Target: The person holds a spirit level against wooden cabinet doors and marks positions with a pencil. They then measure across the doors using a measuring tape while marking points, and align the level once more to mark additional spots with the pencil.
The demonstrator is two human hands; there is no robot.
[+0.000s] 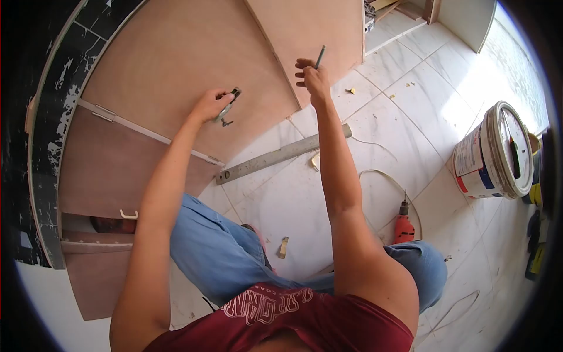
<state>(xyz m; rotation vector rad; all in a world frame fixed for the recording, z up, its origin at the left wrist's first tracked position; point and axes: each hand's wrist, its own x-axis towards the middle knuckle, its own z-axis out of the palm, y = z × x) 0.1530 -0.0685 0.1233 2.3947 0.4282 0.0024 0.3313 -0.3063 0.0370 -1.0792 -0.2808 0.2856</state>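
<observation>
My left hand [213, 105] is closed on a small dark metal piece [229, 107], which looks like a hinge or latch, in front of the large light-brown wooden panel [176, 64]. A hooked end of the piece hangs below my fingers. Further right, my right hand [314, 81] holds a thin grey pencil-like stick [320, 57] upright by the thumb, its other fingers spread. Behind that hand is another wooden panel [328, 29]. On the floor below both hands lies a long grey metal level [281, 155].
A red drill [404, 226] with a cord rests beside my knee. At the right stands a white bucket [484, 158] with a lid. Yellowish scraps [283, 247] lie on the marble tiles. At the left are a lower cabinet door [111, 164] and a black tiled edge [50, 129].
</observation>
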